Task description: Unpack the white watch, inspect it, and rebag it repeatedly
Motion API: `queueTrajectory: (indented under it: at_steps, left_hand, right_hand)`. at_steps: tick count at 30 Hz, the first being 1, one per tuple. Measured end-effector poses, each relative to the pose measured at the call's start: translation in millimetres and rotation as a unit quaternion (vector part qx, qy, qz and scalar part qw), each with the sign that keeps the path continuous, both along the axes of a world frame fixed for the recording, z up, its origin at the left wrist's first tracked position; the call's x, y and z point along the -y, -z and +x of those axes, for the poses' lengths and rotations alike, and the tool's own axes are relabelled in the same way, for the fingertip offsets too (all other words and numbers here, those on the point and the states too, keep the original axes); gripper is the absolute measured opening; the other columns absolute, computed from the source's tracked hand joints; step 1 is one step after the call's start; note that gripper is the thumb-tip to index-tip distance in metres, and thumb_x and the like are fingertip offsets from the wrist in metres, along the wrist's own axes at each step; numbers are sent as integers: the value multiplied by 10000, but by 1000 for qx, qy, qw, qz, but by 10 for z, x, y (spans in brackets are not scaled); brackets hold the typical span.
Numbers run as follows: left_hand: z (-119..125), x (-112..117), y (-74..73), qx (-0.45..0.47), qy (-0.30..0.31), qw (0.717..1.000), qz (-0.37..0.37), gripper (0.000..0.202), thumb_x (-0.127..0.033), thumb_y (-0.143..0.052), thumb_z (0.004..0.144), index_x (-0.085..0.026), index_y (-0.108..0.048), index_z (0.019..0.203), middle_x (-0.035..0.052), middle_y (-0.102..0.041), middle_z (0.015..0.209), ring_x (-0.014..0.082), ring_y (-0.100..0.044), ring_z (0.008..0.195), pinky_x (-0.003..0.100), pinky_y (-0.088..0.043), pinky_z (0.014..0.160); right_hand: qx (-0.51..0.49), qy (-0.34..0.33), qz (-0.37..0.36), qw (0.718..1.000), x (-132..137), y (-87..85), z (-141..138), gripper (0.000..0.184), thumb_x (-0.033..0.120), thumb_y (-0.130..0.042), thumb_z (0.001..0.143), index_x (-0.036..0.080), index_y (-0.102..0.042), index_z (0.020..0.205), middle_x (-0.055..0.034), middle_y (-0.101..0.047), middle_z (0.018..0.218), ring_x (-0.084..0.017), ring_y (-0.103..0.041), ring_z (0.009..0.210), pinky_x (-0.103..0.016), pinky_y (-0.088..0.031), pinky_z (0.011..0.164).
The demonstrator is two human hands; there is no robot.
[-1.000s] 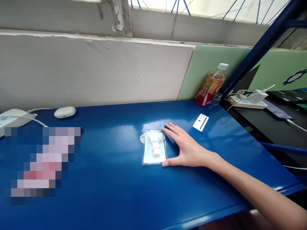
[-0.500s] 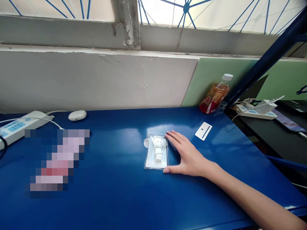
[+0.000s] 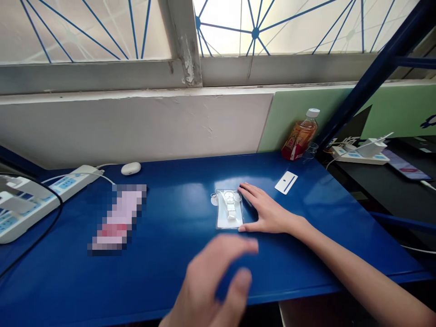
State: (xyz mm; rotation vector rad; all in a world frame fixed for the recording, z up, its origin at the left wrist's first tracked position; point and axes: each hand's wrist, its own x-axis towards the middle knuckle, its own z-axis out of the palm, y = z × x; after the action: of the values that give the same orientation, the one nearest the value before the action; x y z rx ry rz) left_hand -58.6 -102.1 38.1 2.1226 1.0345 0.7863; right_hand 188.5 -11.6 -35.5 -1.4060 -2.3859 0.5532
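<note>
A white wristwatch (image 3: 230,205) lies in a clear plastic pouch (image 3: 220,222) on the blue desk (image 3: 163,268). At the pouch's right edge rests my right hand (image 3: 265,210), its thumb and fingers spread apart along that side. My left hand (image 3: 213,277), slightly blurred, is raised in front of the pouch, nearer to me. Its thumb and forefinger are apart with nothing between them; the other fingers are mostly hidden. A white card (image 3: 286,182) with a dark stripe lies beyond my right hand.
At the left are a white power strip (image 3: 83,175) with cables, a white earbud case (image 3: 131,168) and a pixelated phone-shaped object (image 3: 124,206). A bottle of reddish drink (image 3: 300,138) leans by the wall at the back right, next to a slanted blue metal bar (image 3: 364,75).
My left hand has come into view from below. My right hand stays beside the pouch with its fingers spread. The camera view has shifted, showing more of the left side and front edge.
</note>
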Motion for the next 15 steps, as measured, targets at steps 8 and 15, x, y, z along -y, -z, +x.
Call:
queueTrajectory:
  at_steps: [8,15]
  left_hand:
    - [819,-1241,-5,218,-81,972,34,244,-292,-457,1006,-192,-679,990,45,-736,919,183,-712,890,293,-561,799]
    - [137,-1549,390,-85,95,988,84,413,-434,-540,964,-184,-583,1290,124,-614,1319,279,-570,1244,418,-461,1053]
  right_hand:
    - [-34,-12,38,999,-60,11,60,1117,717,-718,690,130,-299,1543,-236,-321,1587,-388,-298,1469,-573,-308,1161]
    - [-17,0,27,999,-71,-6,81,1141,765,-702,659,84,-361,1508,-266,-347,1565,-391,-332,1454,-571,-321,1156]
